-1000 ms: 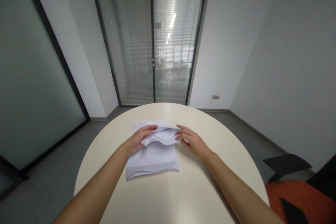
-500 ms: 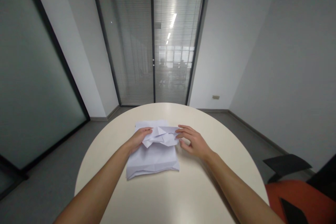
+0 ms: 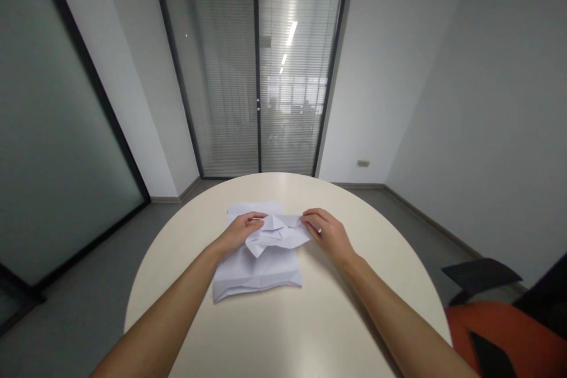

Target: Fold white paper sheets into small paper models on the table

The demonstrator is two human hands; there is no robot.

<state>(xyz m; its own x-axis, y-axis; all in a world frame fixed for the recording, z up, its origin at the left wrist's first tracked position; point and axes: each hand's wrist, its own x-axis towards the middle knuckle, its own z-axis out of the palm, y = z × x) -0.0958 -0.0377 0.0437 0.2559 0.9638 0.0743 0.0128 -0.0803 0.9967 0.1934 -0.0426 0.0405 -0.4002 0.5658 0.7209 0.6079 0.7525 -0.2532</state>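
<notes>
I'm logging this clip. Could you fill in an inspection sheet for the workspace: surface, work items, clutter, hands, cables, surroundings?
Surface: pale table with a rounded far edge.
Work items: folded white paper, with several creases, held over more white paper lying on the table, which is creased along its near edge.
Clutter: nothing seen.
Hands: left hand grips the folded paper's left side; right hand pinches its far right corner. Both bare.
Cables: nothing seen.
Surroundings: dark-framed glass panels with blinds ahead; small wall plate low on the wall; frosted panel at left; red-seated chair at right, partly out of frame.
</notes>
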